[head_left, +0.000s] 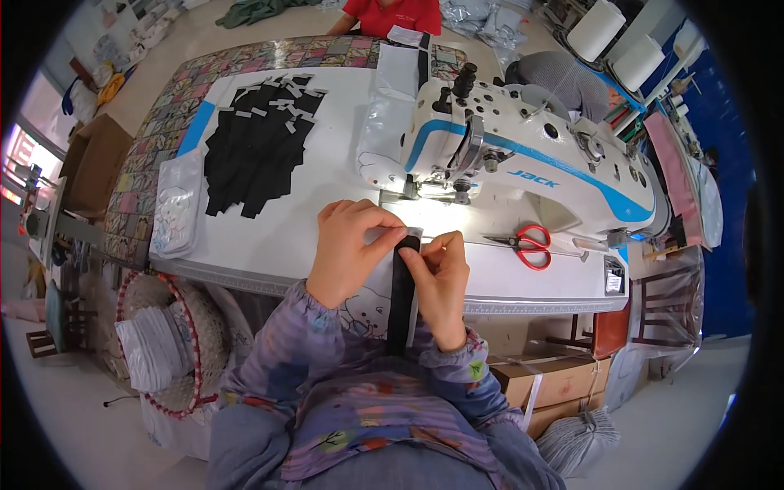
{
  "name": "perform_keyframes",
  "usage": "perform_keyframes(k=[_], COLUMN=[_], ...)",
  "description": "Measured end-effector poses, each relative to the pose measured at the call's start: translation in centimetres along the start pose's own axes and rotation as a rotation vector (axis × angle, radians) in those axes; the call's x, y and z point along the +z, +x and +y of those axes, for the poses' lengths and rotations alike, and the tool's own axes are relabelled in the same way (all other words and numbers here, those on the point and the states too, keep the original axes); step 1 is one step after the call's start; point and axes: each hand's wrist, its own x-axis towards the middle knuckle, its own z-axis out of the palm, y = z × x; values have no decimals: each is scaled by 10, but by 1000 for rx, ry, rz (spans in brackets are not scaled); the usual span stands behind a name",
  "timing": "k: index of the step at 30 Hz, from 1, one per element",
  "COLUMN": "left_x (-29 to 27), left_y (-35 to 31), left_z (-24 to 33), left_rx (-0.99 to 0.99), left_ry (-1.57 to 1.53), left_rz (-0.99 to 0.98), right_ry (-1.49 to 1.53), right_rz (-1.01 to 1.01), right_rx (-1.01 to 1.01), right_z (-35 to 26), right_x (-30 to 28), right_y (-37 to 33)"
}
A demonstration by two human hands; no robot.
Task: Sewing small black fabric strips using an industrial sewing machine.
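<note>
My left hand (351,249) and my right hand (441,282) both pinch the top end of a long black fabric strip (402,302) at the front of the white sewing table (269,245). The strip hangs down over the table edge toward my lap. A small white label (382,235) lies under my left fingers at the strip's top end. Just beyond my hands stands the white and blue sewing machine (523,155), its needle area (425,192) close to my fingertips.
A pile of black strips with white labels (257,143) lies on the table's left. Red-handled scissors (527,245) rest right of my hands. A clear bag (175,212) sits at the left edge. A basket (163,343) stands lower left, cardboard boxes (555,384) lower right. A person in red (392,15) is behind the table.
</note>
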Motion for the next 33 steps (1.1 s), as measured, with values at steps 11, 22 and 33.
perform_keyframes(k=[11, 22, 33], left_x=[73, 79, 82], left_y=[42, 58, 80], left_z=[-69, -80, -83], left_rx=[3, -62, -137], left_ry=[284, 340, 391], left_rz=[40, -22, -130], right_ry=[-1066, -1062, -699], right_rz=[-88, -207, -4], right_rx=[-277, -104, -208], right_z=[39, 42, 29], right_x=[2, -3, -59], right_y=[43, 70, 97])
